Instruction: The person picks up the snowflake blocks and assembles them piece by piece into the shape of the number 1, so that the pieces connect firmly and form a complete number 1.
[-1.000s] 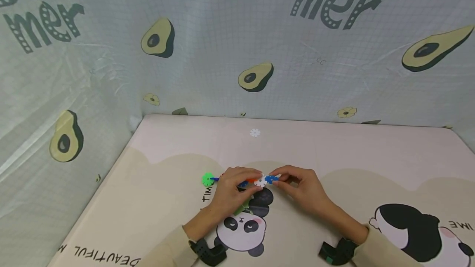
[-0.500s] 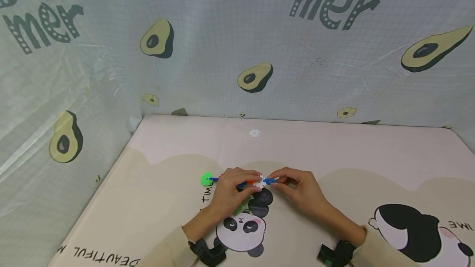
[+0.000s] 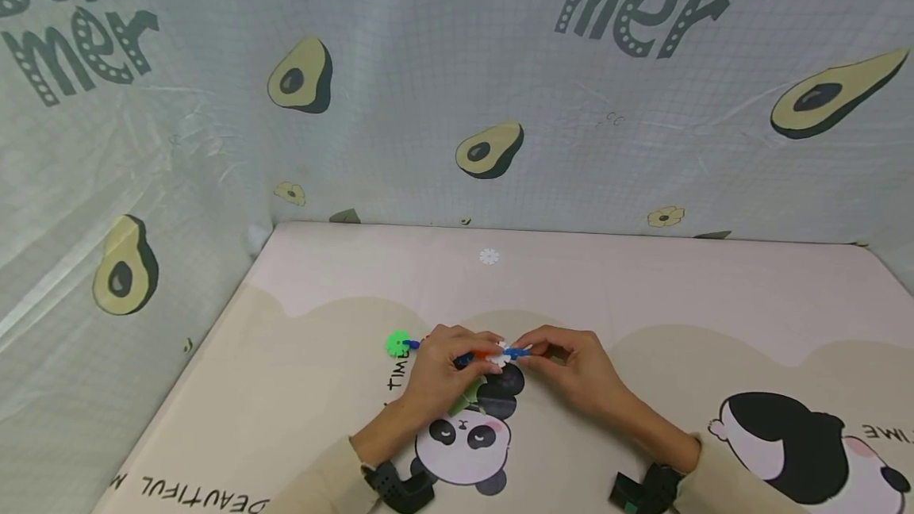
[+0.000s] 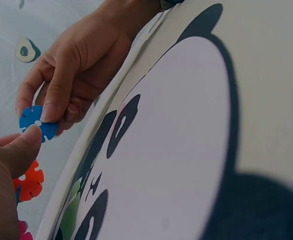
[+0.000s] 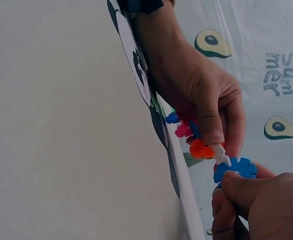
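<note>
My left hand (image 3: 457, 359) pinches a white notched snowflake building disc (image 5: 220, 154) at the end of a joined chain. Behind that disc run an orange disc (image 5: 202, 149), a pink one (image 5: 183, 131) and blue ones, partly covered by the left fingers. A green disc (image 3: 397, 343) ends the chain on the left. My right hand (image 3: 571, 359) holds a blue notched disc (image 5: 244, 167) between thumb and fingers. In the right wrist view the blue disc's edge meets the white disc's edge, turned at an angle to it. Both hands are close together over the table.
A single white notched disc (image 3: 489, 257) lies toward the back of the table (image 3: 343, 260). The cover bears printed pandas (image 3: 464, 446) and lettering. A hanging sheet with avocado prints (image 3: 400, 86) stands behind and at the left.
The blue disc has turned from showing its face to nearly edge-on in the head view. My right hand has shifted slightly left and down toward the white disc. The left hand barely moves.
</note>
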A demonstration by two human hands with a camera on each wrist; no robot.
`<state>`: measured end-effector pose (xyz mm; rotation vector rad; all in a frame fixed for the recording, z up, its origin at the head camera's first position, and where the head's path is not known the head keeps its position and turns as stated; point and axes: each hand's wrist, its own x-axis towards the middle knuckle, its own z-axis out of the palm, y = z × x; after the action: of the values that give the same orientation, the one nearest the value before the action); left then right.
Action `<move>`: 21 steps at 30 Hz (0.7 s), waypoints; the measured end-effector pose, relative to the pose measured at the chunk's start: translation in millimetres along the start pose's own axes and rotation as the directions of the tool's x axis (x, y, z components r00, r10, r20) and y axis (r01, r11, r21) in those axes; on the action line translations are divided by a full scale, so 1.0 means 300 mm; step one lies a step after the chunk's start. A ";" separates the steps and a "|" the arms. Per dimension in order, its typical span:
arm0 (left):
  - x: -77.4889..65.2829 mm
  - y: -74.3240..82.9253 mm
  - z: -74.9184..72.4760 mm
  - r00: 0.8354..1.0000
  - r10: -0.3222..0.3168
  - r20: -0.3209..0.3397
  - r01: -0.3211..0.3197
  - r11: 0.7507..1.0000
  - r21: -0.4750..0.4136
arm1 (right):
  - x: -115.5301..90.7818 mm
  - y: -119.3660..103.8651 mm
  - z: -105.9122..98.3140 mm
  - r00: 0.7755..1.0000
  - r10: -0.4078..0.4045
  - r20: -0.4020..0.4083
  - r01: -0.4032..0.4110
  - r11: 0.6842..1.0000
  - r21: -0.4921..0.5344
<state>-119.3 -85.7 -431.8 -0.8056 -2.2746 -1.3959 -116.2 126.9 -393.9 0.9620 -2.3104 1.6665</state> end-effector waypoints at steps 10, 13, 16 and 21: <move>0.002 -0.009 0.000 0.999 0.046 0.008 -0.046 0.999 0.001 | -0.001 0.000 0.004 1.000 0.019 -0.021 -0.019 1.000 -0.007; 0.002 -0.012 -0.001 0.997 0.072 0.008 -0.072 0.997 0.024 | -0.001 -0.001 0.004 0.999 0.040 -0.031 -0.041 0.999 -0.023; 0.003 -0.014 -0.002 0.994 0.107 0.002 -0.107 0.992 0.069 | 0.000 -0.001 0.004 0.997 0.064 -0.035 -0.065 0.997 -0.032; 0.004 -0.016 -0.005 0.990 0.143 -0.005 -0.141 0.980 0.140 | 0.003 -0.004 0.005 0.995 0.095 -0.024 -0.096 0.995 -0.025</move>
<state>-123.4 -88.3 -433.8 -0.8897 -2.2267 -1.1625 -115.8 125.0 -393.2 0.8357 -2.3927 1.6682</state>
